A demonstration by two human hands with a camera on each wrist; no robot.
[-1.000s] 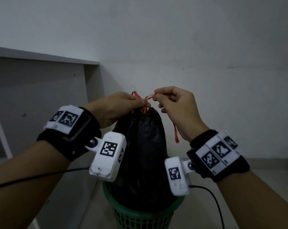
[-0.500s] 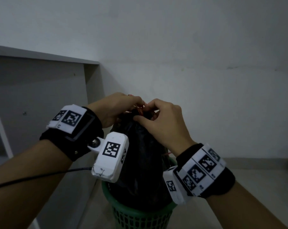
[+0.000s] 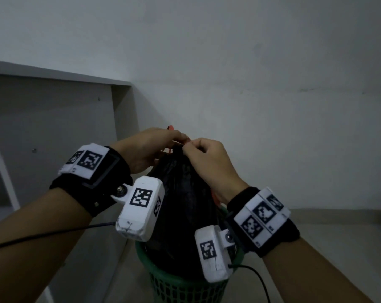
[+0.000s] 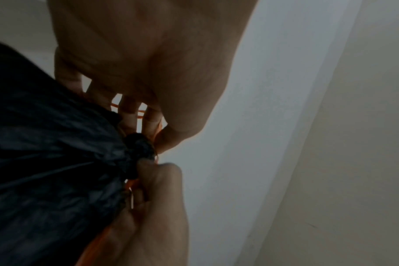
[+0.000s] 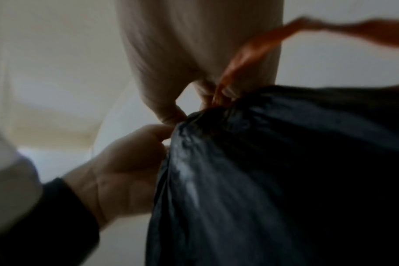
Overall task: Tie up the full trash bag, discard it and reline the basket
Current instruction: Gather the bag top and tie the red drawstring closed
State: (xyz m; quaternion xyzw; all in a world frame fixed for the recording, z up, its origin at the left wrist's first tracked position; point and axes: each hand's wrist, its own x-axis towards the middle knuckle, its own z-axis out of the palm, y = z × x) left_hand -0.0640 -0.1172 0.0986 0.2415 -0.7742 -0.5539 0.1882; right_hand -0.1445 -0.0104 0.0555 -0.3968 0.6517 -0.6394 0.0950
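A: While both hands are meeting at the top of the bag, we are seeing the black trash bag (image 3: 180, 204) standing in the green basket (image 3: 154, 278), its lower part inside the rim and its gathered neck rising well above it.

B: Agreed. We are marking the left hand (image 3: 145, 149) at the neck from the left side, fingers curled, and the orange drawstring (image 3: 170, 127) is poking out just above its knuckles.

A: In the left wrist view we are seeing that hand (image 4: 148, 63) with fingers bent down onto the puckered neck (image 4: 139, 145), orange strands (image 4: 140, 113) running between the fingers. So it is clamping on the drawstring.

B: Right hand (image 3: 209, 162) next. We are seeing its fingers curled tight at the same neck, thumb and forefinger pinching at the orange bit. From the right wrist camera the hand (image 5: 201, 54) is blurred, but its fingertips (image 5: 228, 92) are pressing together on the drawstring (image 5: 251, 55), and a loose orange tail is trailing off to the upper right.

A: We are also noting the two hands touching or nearly so at the knot. We cannot tell whether the knot is closed.

B: Surroundings: white wall (image 3: 250, 62) behind, a grey shelf unit (image 3: 54, 110) on the left, pale floor (image 3: 327, 237) under the basket.
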